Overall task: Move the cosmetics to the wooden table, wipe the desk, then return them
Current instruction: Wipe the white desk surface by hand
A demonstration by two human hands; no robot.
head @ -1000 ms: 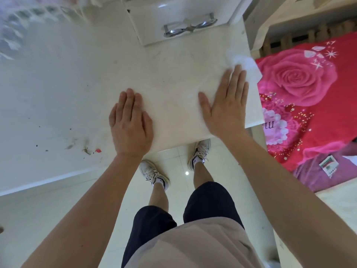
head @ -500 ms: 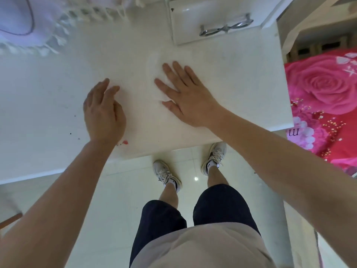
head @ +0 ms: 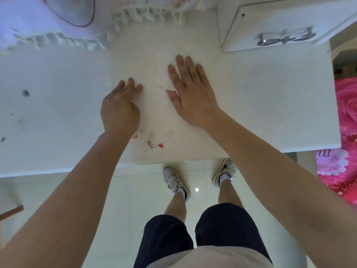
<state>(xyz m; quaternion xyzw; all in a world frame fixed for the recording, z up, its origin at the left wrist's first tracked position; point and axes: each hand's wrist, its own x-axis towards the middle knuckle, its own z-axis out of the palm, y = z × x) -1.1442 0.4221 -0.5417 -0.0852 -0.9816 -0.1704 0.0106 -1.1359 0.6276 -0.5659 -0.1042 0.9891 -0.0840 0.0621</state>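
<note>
The white desk point(head: 260, 105) fills the upper half of the view, with no cosmetics on it. My right hand point(head: 191, 95) lies flat on its middle, fingers spread, pressing on what looks like a thin white tissue point(head: 160, 86) that barely stands out from the surface. Just to its left, my left hand point(head: 119, 109) rests on the desk with fingers loosely curled and nothing in it. A red spot point(head: 160, 145) and brownish crumbs sit near the front edge below my hands. A dark smudge point(head: 25, 93) marks the left part.
A white drawer unit with a silver handle point(head: 286, 37) stands at the back right of the desk. A lace-edged cloth point(head: 58, 40) covers the back left. A rose-print bedspread point(head: 345, 120) lies right of the desk. My feet stand on pale floor tiles point(head: 135, 190).
My right hand has slid from the desk's right end toward the middle, with the tissue under it. My left hand stayed on the desk, its fingers now more curled.
</note>
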